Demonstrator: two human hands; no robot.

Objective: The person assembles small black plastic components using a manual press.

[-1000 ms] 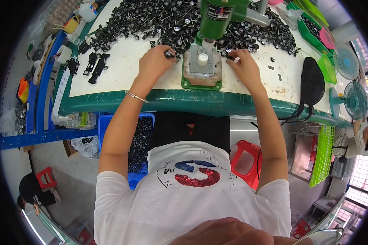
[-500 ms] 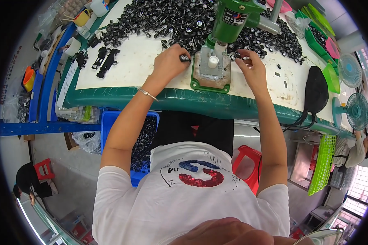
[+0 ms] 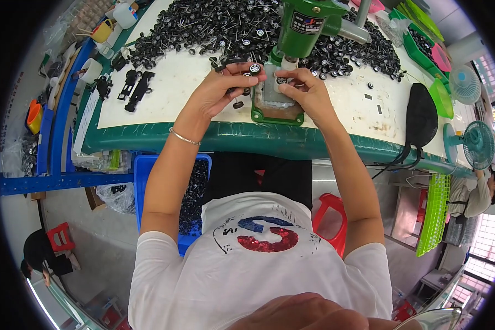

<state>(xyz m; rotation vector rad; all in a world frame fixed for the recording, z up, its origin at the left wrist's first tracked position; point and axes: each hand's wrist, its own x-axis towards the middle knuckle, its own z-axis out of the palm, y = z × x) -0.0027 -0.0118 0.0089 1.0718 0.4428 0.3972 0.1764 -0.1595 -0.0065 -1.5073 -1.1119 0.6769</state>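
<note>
My left hand [image 3: 217, 92] is closed at the left side of a green bench press [image 3: 302, 30]. Its thumb and fingers pinch a small black toy wheel [image 3: 254, 69] with a silver hub. Other dark pieces show around those fingers, partly hidden, and a loose wheel [image 3: 238, 104] is just below them. At the right of the press, my right hand [image 3: 312, 94] is closed, thumb and forefinger on another toy wheel [image 3: 282, 81] over the metal block [image 3: 275, 99] under the ram. Its fingers cover part of the block.
A large heap of black wheels on axles [image 3: 203, 27] spreads across the back of the white-topped table [image 3: 165, 104]. Black toy chassis [image 3: 140, 91] lie at the left. At the right are a black bag [image 3: 422, 118], a green tray [image 3: 423, 49] and small fans [image 3: 478, 144].
Both hands have moved in toward the press block. My right hand has come left over the block with a wheel, and my left hand has turned so its fingers point right.
</note>
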